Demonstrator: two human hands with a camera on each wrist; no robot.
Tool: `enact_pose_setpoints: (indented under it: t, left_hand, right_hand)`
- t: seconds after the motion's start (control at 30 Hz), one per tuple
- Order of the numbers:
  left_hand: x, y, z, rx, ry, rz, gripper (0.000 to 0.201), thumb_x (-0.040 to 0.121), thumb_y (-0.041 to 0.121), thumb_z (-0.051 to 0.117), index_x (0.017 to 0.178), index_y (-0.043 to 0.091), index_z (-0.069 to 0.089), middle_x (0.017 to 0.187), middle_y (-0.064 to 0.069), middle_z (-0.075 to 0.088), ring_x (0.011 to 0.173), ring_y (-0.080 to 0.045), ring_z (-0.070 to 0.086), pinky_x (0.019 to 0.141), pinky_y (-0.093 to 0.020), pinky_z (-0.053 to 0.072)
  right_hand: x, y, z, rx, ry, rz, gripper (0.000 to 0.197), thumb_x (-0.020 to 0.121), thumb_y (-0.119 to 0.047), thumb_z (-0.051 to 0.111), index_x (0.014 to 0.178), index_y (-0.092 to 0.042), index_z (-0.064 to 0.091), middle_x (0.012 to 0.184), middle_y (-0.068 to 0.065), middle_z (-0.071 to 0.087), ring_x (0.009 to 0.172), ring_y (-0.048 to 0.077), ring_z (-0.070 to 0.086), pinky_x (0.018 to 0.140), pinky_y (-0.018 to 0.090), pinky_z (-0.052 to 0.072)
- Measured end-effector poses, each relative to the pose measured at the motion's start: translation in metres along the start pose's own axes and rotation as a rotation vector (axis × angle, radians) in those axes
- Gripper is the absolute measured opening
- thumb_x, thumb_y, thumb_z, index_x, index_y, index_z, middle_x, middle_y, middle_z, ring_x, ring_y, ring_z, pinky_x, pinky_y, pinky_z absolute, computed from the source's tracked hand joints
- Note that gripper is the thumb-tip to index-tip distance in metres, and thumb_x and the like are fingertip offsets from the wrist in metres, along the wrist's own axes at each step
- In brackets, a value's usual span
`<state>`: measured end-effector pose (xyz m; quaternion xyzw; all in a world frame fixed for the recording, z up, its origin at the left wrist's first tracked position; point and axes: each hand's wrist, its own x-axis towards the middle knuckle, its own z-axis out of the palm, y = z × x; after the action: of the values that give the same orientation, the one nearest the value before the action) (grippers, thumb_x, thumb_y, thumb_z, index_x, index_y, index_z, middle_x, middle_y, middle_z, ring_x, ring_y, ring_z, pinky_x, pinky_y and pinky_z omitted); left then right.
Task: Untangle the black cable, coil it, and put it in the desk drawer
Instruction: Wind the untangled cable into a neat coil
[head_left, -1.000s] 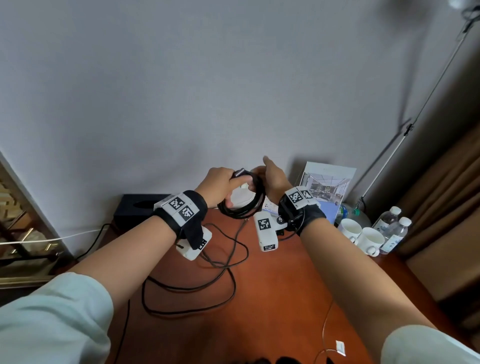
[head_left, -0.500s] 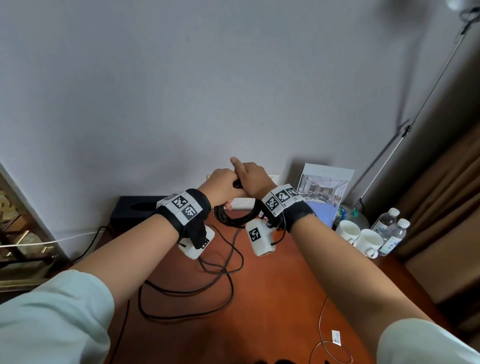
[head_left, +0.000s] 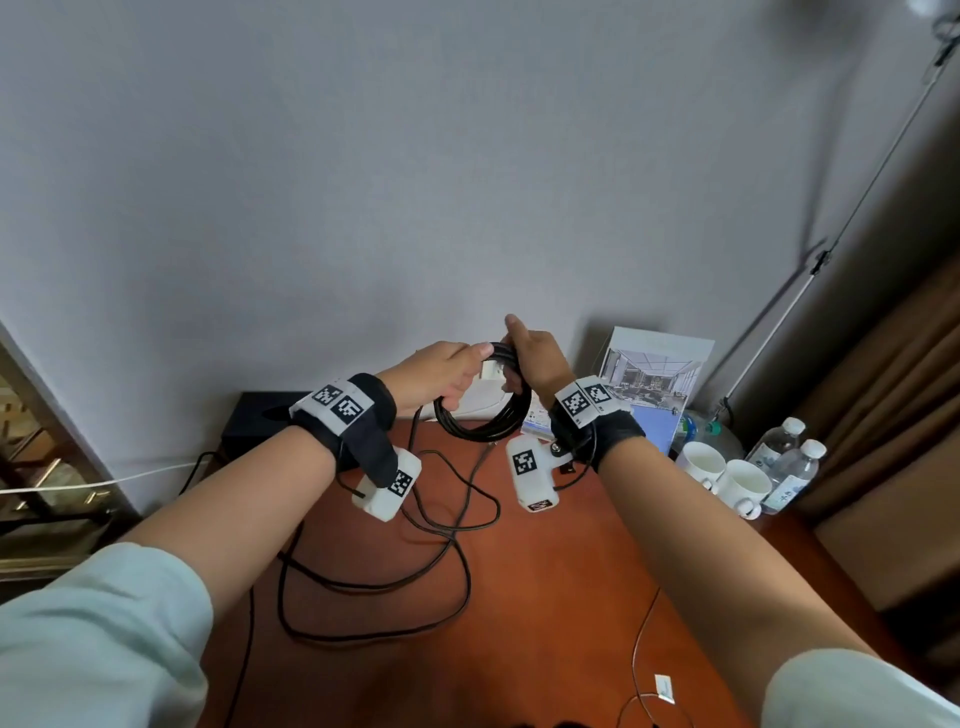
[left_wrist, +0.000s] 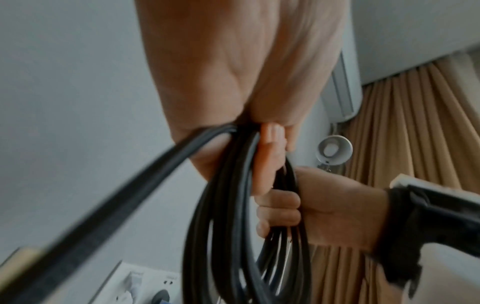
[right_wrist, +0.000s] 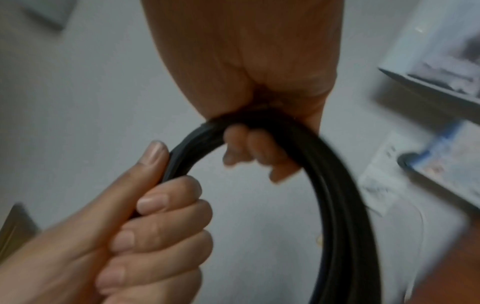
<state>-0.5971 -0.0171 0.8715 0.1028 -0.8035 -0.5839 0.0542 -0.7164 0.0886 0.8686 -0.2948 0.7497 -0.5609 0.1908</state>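
Black cable (head_left: 485, 415) held above the wooden desk (head_left: 545, 597) | top of coil gripped side by side, left hand (head_left: 441, 376) and right hand (head_left: 535, 364), fingers of both curled round the bundled strands | several round loops | coil hangs upright | loose tail sprawls on desk

Black cable (head_left: 363, 631) loop partly hidden under left forearm; drawer unseen; wrist views blurred.
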Motion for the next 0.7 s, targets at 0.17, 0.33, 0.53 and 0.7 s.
enact_pose_setpoints:
  t: [0.17, 0.33, 0.53, 0.7]
  left_hand:
    - [0.003, 0.004, 0.006, 0.158, -0.019, -0.020, 0.038, 0.101, 0.036, 0.041, 0.092, 0.003, 0.056, 0.059, 0.003, 0.026, 0.048, -0.011, 0.024, 0.044, -0.019, 0.027]
    - [0.000, 0.009, 0.010, -0.048, -0.095, 0.011, 0.040, 0.101, 0.040, 0.038, 0.072, 0.012, 0.040, 0.054, 0.007, 0.023, 0.047, -0.010, 0.024, 0.048, -0.019, 0.034]
    - [-0.006, 0.006, 0.004, -0.277, -0.107, 0.032, 0.039, 0.100, 0.043, 0.035, 0.071, 0.017, 0.040, 0.059, 0.004, 0.024, 0.053, -0.012, 0.033, 0.068, -0.026, 0.050]
    - [-0.006, 0.011, 0.008, -0.215, 0.012, 0.059, 0.044, 0.101, 0.042, 0.038, 0.065, 0.022, 0.024, 0.059, 0.004, 0.017, 0.050, -0.011, 0.017, 0.047, -0.021, 0.022]
  right_hand:
    - [-0.009, -0.018, -0.002, -0.275, -0.141, -0.070, 0.070, 0.100, -0.052, 0.027, 0.052, -0.009, 0.054, 0.037, -0.002, 0.048, 0.037, 0.011, 0.046, 0.054, 0.023, 0.043]
    - [-0.004, -0.015, 0.002, -0.221, 0.010, -0.018, 0.057, 0.099, -0.045, 0.030, 0.051, -0.017, 0.044, 0.045, -0.004, 0.046, 0.050, 0.016, 0.040, 0.062, 0.030, 0.035]
    - [-0.002, -0.001, -0.007, 0.334, 0.183, 0.222, 0.044, 0.098, -0.031, 0.030, 0.058, -0.015, 0.038, 0.034, -0.005, 0.038, 0.027, 0.012, 0.025, 0.046, 0.024, 0.022]
    - [-0.007, 0.000, -0.007, 0.342, 0.061, 0.244, 0.056, 0.097, -0.036, 0.030, 0.047, -0.012, 0.039, 0.032, 0.000, 0.031, 0.028, 0.016, 0.024, 0.044, 0.025, 0.031]
